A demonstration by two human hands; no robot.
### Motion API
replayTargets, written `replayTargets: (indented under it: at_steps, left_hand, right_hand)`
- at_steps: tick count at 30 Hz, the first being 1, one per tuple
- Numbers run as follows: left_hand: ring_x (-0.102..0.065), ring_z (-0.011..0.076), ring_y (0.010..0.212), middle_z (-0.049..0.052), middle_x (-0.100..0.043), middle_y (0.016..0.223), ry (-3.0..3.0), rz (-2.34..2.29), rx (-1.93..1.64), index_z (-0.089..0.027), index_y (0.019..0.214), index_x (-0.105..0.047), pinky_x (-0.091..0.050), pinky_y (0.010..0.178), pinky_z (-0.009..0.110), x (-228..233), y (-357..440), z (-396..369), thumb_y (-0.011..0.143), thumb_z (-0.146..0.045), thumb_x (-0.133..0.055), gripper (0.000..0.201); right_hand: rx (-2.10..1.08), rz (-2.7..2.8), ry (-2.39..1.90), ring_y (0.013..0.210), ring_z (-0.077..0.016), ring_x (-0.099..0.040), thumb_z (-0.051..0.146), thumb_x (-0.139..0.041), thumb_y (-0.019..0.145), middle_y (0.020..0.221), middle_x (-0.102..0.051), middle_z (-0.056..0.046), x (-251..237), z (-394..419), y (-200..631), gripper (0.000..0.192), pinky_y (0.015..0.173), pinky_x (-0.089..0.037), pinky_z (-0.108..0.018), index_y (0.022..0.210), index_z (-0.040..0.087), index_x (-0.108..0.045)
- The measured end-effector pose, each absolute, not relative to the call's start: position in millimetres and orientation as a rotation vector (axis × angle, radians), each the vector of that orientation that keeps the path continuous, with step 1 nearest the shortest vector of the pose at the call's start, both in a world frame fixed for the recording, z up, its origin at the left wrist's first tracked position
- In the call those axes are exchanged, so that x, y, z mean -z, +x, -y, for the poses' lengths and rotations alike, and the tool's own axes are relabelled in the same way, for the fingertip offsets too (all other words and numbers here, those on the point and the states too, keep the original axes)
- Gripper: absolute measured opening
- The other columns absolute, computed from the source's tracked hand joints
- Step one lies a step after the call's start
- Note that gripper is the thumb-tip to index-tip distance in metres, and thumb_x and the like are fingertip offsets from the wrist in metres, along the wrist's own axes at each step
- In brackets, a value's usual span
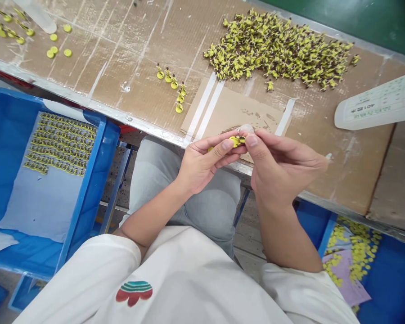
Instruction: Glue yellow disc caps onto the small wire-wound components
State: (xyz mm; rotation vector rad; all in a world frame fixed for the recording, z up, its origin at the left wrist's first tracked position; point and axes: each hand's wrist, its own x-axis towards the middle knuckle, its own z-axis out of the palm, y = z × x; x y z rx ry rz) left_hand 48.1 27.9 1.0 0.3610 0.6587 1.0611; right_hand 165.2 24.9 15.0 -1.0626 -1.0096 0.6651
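Cardboard-covered bench [128, 76] spans the top, blue crate [6, 135] with rows of finished pieces at my left, loose yellow pile [276, 49] ahead, six stood-up figures [172, 87] nearer. My left hand [202, 164] and right hand [280, 166] both pinch one small yellow piece [236, 141] at the bench edge, fingertips meeting. Looks mid-assembly; next calls for pressing parts together squarely, then standing it with the six.

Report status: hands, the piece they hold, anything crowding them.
Left hand and right hand pinch one small yellow figure together above the table edge. Heap of yellow figures lies apart. Nothing crowding.
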Motion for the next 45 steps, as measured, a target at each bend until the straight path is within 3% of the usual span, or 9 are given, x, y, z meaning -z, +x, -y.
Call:
replayTargets:
  at_steps: [13, 39, 45]
  left_hand:
    - [-0.071, 0.0246, 0.112, 0.001, -0.079, 0.104, 0.307, -0.718, -1.047, -0.024, 0.096, -0.080, -0.057, 0.099, 0.031, -3.9, 45.9, -27.6, 0.069, -0.036, -0.086, 0.030]
    - [-0.076, 0.0199, 0.097, -0.001, -0.079, 0.102, 0.397, -0.699, -1.085, -0.027, 0.093, -0.081, -0.060, 0.094, 0.031, -3.0, 46.5, -27.4, 0.071, -0.038, -0.085, 0.025]
    - [-0.073, 0.0232, 0.107, 0.000, -0.079, 0.101, 0.354, -0.731, -1.064, -0.026, 0.093, -0.080, -0.057, 0.100, 0.033, -5.1, 45.8, -27.8, 0.066, -0.039, -0.088, 0.031]
  right_hand:
    - [-0.627, 1.052, -1.055, 0.075, -0.0170, -0.074, 0.007, -0.082, 0.070, 0.086, -0.078, -0.002, -15.4, -22.9, 164.3, 0.022, 0.072, -0.062, -0.030, 0.087, 0.021, -0.080]
    - [-0.604, 1.150, -1.082, 0.076, -0.0187, -0.075, 0.009, -0.082, 0.071, 0.089, -0.078, -0.001, -21.1, -20.5, 168.7, 0.023, 0.073, -0.063, -0.033, 0.088, 0.025, -0.081]
    - [-0.602, 1.190, -1.090, 0.077, -0.0198, -0.075, 0.009, -0.081, 0.072, 0.090, -0.078, -0.003, -23.7, -20.6, 169.0, 0.022, 0.074, -0.063, -0.035, 0.088, 0.023, -0.081]
